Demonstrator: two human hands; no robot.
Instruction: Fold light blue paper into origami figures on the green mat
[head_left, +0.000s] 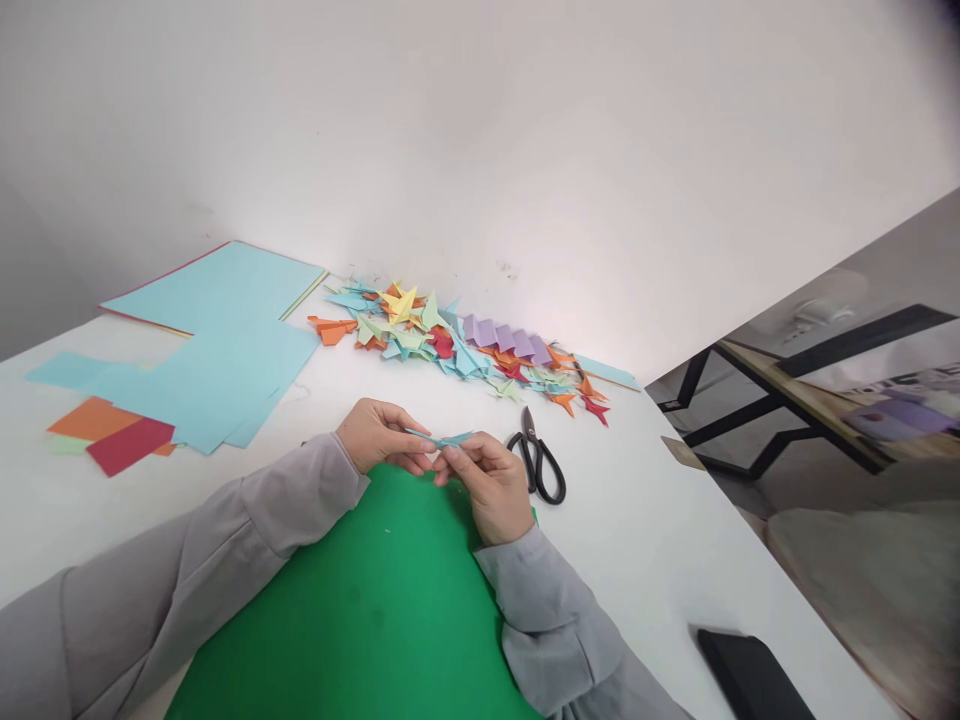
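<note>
Between two hands, near the far edge of a green sheet (352,610): a small piece of blue folded paper (454,440). At its left end, the left hand (381,438), with thumb and fingers pinching the paper. At its other end, the right hand (491,488), also pinching, very near to the left. Too small and too covered by the fingers to tell its exact shape. On both arms, grey sleeves (300,495).

Under all this, a white table (622,540), wide and smooth. Just beside the right hand, black scissors (535,443), with the blades pointing away. Along the back of the table, a long heap of folded paper figures (469,358) in blue, orange, yellow, pale green and red, with a purple pleated strip (506,338) among them. To the left, large light blue sheets (225,280), partly overlapping; nearer, an orange piece (94,418) and a red piece (131,445), one partly over the other. At the lower right, a flat black object (750,675), cut by the frame.

Behind the table, a plain white wall (480,150), with a few faint dark marks low down. Beyond the right edge of the table, a black-framed shelf (911,338) with a wooden board, and below it something greyish and soft-looking (855,570), too blurred to name.
</note>
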